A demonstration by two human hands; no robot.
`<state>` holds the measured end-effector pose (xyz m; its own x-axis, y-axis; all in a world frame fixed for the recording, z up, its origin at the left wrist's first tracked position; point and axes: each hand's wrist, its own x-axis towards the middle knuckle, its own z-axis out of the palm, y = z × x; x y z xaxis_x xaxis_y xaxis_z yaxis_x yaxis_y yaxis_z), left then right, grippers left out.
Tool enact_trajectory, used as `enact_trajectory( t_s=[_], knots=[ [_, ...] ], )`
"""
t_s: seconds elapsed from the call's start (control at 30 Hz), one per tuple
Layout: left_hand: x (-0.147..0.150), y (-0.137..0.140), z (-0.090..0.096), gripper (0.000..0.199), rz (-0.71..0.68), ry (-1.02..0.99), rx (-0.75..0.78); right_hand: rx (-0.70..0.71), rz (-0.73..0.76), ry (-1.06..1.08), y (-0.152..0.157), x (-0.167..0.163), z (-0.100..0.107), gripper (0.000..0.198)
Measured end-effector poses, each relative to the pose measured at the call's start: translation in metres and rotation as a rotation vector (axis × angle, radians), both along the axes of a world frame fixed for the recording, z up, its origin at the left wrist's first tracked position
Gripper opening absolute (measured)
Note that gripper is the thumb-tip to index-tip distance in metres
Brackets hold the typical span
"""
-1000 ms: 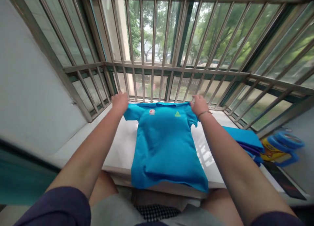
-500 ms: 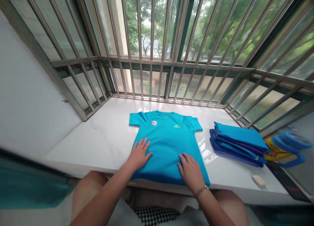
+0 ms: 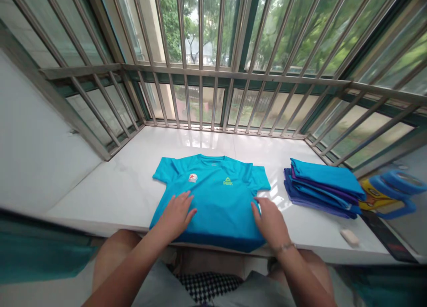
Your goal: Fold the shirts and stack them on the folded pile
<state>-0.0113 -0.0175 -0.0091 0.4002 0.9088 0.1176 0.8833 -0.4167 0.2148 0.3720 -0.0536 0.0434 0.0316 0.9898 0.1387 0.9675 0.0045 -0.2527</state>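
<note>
A bright blue short-sleeved T-shirt point(image 3: 213, 205) lies spread face up on the white ledge, collar away from me. A round red-and-white badge point(image 3: 192, 177) and a green logo reading PEAK point(image 3: 228, 181) mark its chest. Its lower hem hangs at the ledge's front edge. My left hand point(image 3: 176, 213) rests open on the left part of the shirt, thumb apart from the fingers. At the shirt's right side edge, my right hand point(image 3: 271, 222) touches the cloth with fingers bent and thumb apart; its fingertips are slightly blurred.
To the right lies a stack of folded blue and purple clothes point(image 3: 322, 187). Beyond it stands a blue-and-yellow jug point(image 3: 388, 193) with a handle. A small whitish block point(image 3: 349, 237) and a dark phone-like slab point(image 3: 388, 240) lie near the front. Metal window bars point(image 3: 230, 78) enclose the ledge.
The shirt has shifted left and turned slightly. My left hand has moved left; my right hand has gone from lying on the lower shirt to its right side edge. The view has tilted a little.
</note>
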Motion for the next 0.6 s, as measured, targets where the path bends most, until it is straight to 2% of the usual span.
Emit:
enact_trajectory(
  t_s=[0.07,0.13,0.2,0.27,0.33,0.43,0.6],
  knots=[
    [0.041,0.043,0.016,0.052,-0.091,-0.046,-0.014,-0.082,-0.243,-0.035,0.054,0.021,0.012,0.046],
    [0.086,0.090,0.029,0.050,-0.152,-0.052,-0.076,-0.166,-0.408,-0.031,0.101,0.035,0.018,0.053],
    [0.126,0.133,0.036,0.051,-0.165,-0.034,-0.121,-0.217,-0.478,-0.017,0.134,0.044,0.016,0.059],
    [0.154,0.168,0.036,0.052,-0.157,-0.025,-0.141,-0.252,-0.490,0.003,0.154,0.050,0.010,0.056],
    [0.168,0.193,0.031,0.055,-0.130,-0.019,-0.152,-0.282,-0.489,0.027,0.163,0.060,0.002,0.043],
    [0.172,0.214,0.019,0.059,-0.088,-0.014,-0.154,-0.292,-0.513,0.061,0.166,0.079,-0.005,0.029],
    [0.166,0.223,0.003,0.063,-0.074,-0.027,-0.126,-0.197,-0.556,0.131,0.165,0.100,-0.004,0.041]
  ],
)
